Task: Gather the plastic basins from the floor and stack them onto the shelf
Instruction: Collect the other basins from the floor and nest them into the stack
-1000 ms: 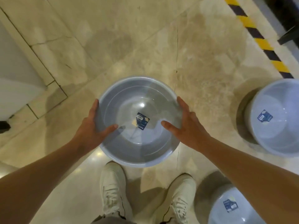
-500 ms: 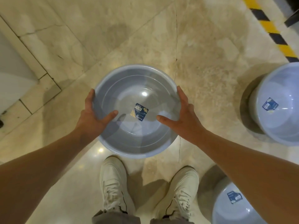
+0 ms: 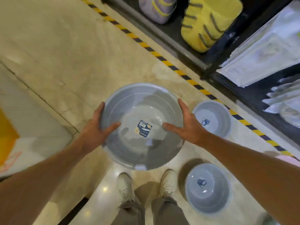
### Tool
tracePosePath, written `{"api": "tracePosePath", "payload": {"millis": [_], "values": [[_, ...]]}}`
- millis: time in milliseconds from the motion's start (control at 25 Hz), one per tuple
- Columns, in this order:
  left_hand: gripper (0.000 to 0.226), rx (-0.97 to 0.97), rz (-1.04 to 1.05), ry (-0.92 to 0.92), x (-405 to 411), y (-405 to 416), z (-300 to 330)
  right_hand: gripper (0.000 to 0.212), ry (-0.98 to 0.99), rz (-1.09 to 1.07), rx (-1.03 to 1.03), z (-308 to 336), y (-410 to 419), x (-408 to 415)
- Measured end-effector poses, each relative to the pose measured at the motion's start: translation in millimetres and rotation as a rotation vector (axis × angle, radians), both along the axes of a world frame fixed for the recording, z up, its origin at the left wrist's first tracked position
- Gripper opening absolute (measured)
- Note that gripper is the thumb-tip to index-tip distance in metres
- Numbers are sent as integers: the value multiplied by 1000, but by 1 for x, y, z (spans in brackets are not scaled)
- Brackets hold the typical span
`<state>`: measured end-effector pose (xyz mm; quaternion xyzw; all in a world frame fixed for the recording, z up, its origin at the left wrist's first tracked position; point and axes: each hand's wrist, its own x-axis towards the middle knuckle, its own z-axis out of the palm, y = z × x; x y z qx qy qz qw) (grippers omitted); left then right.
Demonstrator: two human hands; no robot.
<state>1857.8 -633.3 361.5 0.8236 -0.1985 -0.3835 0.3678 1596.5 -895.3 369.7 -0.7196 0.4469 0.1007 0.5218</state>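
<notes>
We hold a grey plastic basin (image 3: 142, 111) in the air in front of us, level and open side up, above our two white shoes (image 3: 125, 187) and the pale stone floor (image 3: 65, 54). Our left hand (image 3: 95, 127) grips the basin's left rim, thumb hooked inside the bowl and fingers curled round the outside edge; our right hand (image 3: 186, 125) grips the right rim the same way, thumb lying inside and fingers reaching up along the outer edge. A blue and white label (image 3: 143, 128) sits on the bottom of the held basin, between our two thumbs. Two more basins of the same grey plastic stand upright on the floor to our right: a far basin (image 3: 215, 111) just beyond our right hand, near a yellow and black striped line (image 3: 162, 58) on the floor, and a near basin (image 3: 209, 195) just beside our right shoe, partly crossed by our right forearm. Each of them has a small blue label in its bottom. Beyond the striped line stands a dark shelf (image 3: 209, 67), well apart from the basin we hold. On it we see a yellow bundle (image 3: 209, 23) with dark stripes, a paler bundle beside it, and stacks of white wrapped goods (image 3: 263, 52) at the right, all blurred
</notes>
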Motion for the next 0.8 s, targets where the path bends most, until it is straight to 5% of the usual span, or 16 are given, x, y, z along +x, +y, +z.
{"api": "tracePosePath", "payload": {"millis": [240, 400, 560, 800], "values": [[103, -164, -161, -54, 4, -61, 299, 145, -79, -98, -140, 319, -27, -32], [66, -299, -308, -53, -23, -94, 436, 127, -138, -167, -170, 457, -23, -87], [88, -350, -425, -16, -57, -142, 499, 109, -174, -317, -228, 517, -16, -152], [100, -275, -632, 46, -117, -236, 511, 125, -149, -487, -273, 518, -48, -224]]}}
